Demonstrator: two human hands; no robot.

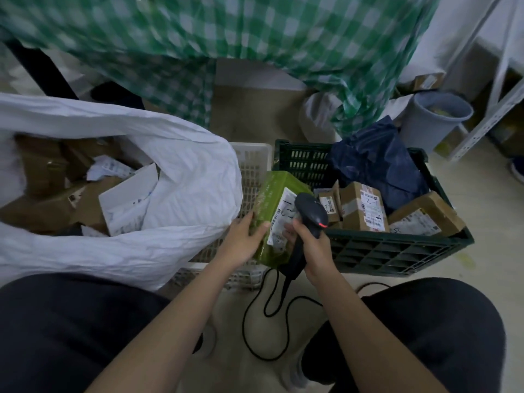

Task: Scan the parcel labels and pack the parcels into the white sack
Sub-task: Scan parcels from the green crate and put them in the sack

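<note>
White sack fills the left of the frame, its mouth gaping and cardboard parcels piled inside, some with paper labels showing. Just right of it stands a white basket, its wall touching the sack's bulging side. At centre the left hand grips the left edge of a green parcel, thumb laid across its face beside the label; the parcel is held tilted over the basket's right edge. The right hand is wrapped round the handle of a black scanner, whose head sits right against the label, a red light glowing on it. Its cord loops over the pale floor between the person's dark-clad knees. To the right a dark green crate holds brown boxes with labels up and a crumpled navy bag. Green checked cloth hangs across the top of the frame. At upper right a grey bin stands beside a white shelf frame. Bare floor lies only in a narrow strip past the crate's right edge and between the knees.
</note>
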